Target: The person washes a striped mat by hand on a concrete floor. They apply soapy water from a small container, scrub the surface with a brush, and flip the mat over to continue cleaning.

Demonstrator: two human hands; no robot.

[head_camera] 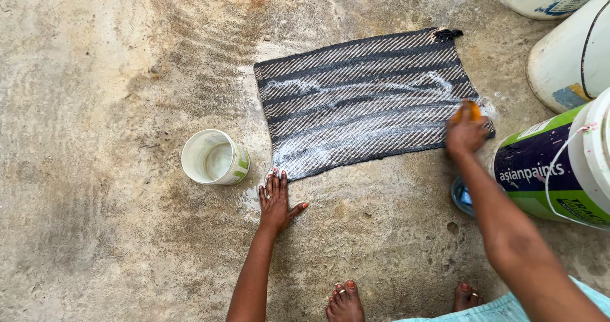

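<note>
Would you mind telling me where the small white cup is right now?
In the head view, the small white cup lies tipped on the concrete floor, left of the striped mat and just up-left of the left hand.

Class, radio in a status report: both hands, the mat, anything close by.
Left hand flat on wet floor at mat's corner. Right hand closed on orange scrubber, on soapy striped mat. White cup beside mat; buckets crowd right.

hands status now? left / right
Left hand: open, flat on the wet floor beside the mat.
Right hand: closed around an orange scrubber on the mat.
</note>
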